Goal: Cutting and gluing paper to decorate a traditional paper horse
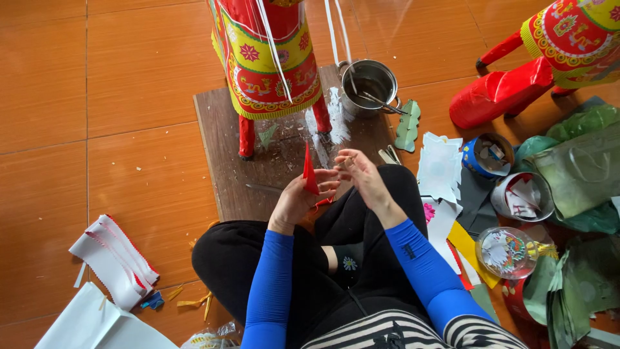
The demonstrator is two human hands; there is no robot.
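I sit cross-legged on the floor in blue sleeves and black trousers. My left hand (298, 197) grips a pointed red paper piece (309, 171) that stands upright above my lap. My right hand (357, 173) is close beside it, fingers pinched on something small and pale that I cannot make out. In front of both hands, a red and yellow patterned paper animal figure (268, 61) stands on a dark wooden board (219, 139), with white strips hanging down its side.
A metal pot (369, 84) with a utensil stands on the board's far right. On my right lie white and green paper cut-outs (440, 167), round tins (487, 155), a glass jar (509, 252), green bags (581, 171), another figure (555, 52). White red-edged strips (113, 258) lie left.
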